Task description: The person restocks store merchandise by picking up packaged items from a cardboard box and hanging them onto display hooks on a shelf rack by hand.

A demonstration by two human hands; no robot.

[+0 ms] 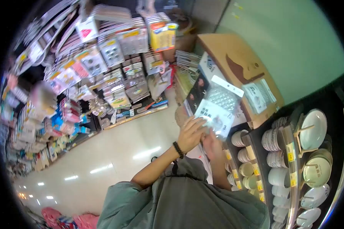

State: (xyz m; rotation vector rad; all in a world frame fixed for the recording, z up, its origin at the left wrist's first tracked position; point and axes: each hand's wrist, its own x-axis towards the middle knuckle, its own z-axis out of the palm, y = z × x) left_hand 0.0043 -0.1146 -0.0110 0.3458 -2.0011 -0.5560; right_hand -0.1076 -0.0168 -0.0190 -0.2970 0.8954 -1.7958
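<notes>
A clear plastic package with a white printed card at its lower half is held in front of me. Bumpy clear contents show through its upper part; I cannot make out what they are. My left hand, with a dark beaded bracelet at the wrist, grips its lower left edge, fingers lying over the card. Below it, my right hand holds the bottom edge, its fingers partly hidden behind the card. A similar package lies on the open brown cardboard box just beyond.
Shelves of stacked bowls and upright plates stand close on my right. Hanging packaged goods fill the racks ahead and to the left. Shiny floor tiles run between. Pink bundles lie at lower left.
</notes>
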